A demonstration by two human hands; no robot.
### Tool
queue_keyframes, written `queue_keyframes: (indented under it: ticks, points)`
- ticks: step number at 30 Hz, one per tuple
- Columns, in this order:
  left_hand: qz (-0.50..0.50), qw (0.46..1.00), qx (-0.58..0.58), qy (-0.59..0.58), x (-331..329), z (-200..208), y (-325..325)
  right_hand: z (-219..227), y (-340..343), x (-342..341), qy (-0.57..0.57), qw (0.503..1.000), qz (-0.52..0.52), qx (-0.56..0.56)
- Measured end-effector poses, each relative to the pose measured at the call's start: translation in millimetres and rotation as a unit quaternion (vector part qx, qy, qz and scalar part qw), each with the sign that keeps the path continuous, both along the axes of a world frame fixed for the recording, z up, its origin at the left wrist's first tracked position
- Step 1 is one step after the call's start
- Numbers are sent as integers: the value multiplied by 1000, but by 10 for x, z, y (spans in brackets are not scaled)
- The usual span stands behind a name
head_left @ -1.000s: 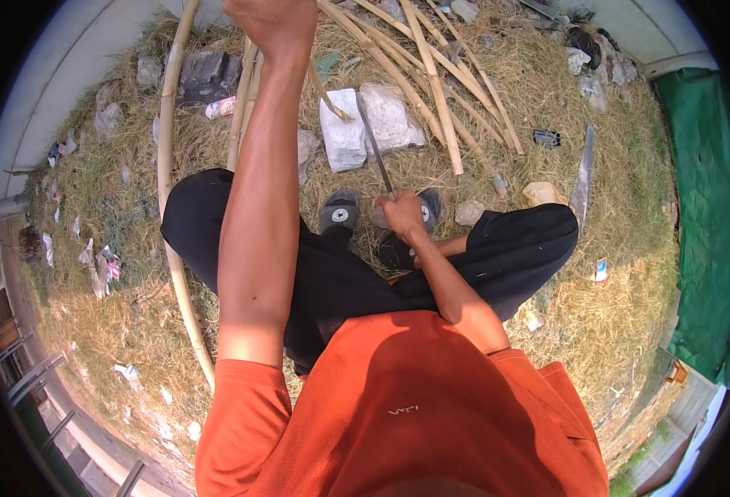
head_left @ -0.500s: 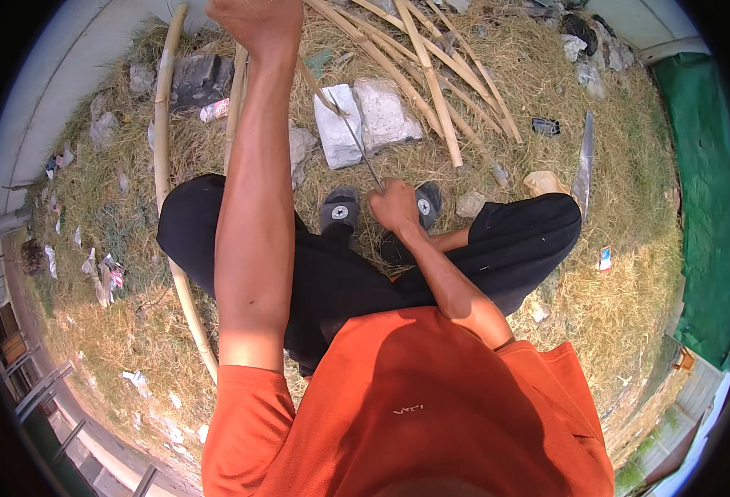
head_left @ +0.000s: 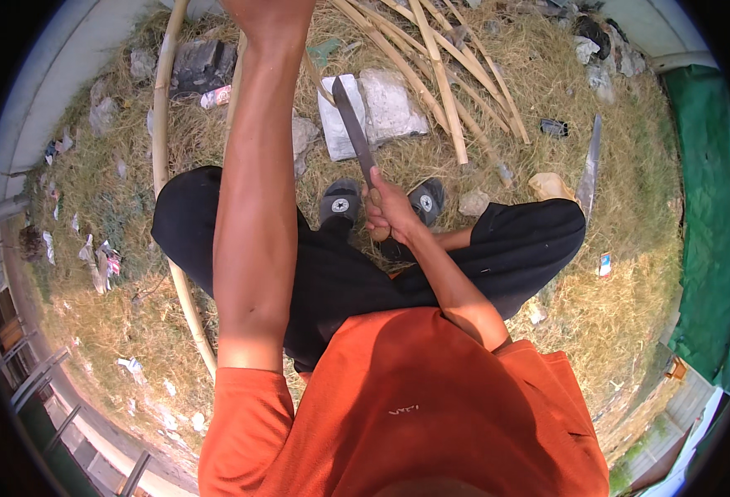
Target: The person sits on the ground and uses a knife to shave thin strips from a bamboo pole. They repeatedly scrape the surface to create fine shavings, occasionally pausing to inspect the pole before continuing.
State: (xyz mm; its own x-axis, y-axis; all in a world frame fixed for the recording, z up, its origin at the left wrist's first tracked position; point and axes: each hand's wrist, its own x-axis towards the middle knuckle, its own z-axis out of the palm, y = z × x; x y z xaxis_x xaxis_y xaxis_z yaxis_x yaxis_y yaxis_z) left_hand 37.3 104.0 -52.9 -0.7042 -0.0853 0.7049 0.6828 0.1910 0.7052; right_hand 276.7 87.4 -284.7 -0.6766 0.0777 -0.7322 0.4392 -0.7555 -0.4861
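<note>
Knife (head_left: 353,128) rolled flat side up, right hand (head_left: 391,205) turned with it

Half a second ago the blade showed as a thin dark line; now its broad side faces the camera and the wooden handle (head_left: 379,233) can be seen in the right grip.

At the left of the frame a long bamboo pole (head_left: 160,116) runs down behind the bent knee. At the top edge, left of centre, the left hand (head_left: 270,12) is cut off, so I cannot tell whether its grip is clenched or released. Out from behind that forearm comes a thin stick (head_left: 315,77), its end at the upper left of a white block (head_left: 342,141) in the upper middle.

Just right of the stick's end lies the knife's tip, closer to it than either hand; whether they touch I cannot tell. From the right grip, closed around the handle near the centre, the blade points up and slightly left over the block, leaning much as the stick does.

Further right are a pale rock (head_left: 391,103), bamboo strips (head_left: 439,83) at the upper right of centre, and a long grey blade (head_left: 590,166) lying on the dry grass
</note>
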Motion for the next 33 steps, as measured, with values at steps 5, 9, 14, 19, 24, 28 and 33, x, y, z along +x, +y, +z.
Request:
queue_keyframes:
  ticks: [5, 9, 14, 19, 24, 28, 33]
  points:
    - [27, 997, -35, 57, -106, -155, 48, -232, -42, -80, -108, 983, 44, 142]
    - [16, 1000, -11, 15, -87, -166, 89, -231, -42, -73, -10, 838, 47, 543]
    - [49, 997, -3, 50, -168, -144, -83, 386, -148, -77, 106, 865, -10, 490]
    - [70, 993, -35, 83, -155, -194, 26, -290, -89, -163, -210, 829, 191, 482]
    - [54, 997, -34, 41, -187, -170, 62, -85, 114, -237, -158, 851, 170, 472]
    - [73, 986, 10, 149, -273, -218, 27, 453, 34, -164, -24, 880, 89, 465]
    - [65, 997, -18, 41, -151, -110, -4, 165, -114, -134, 8, 819, 33, 573]
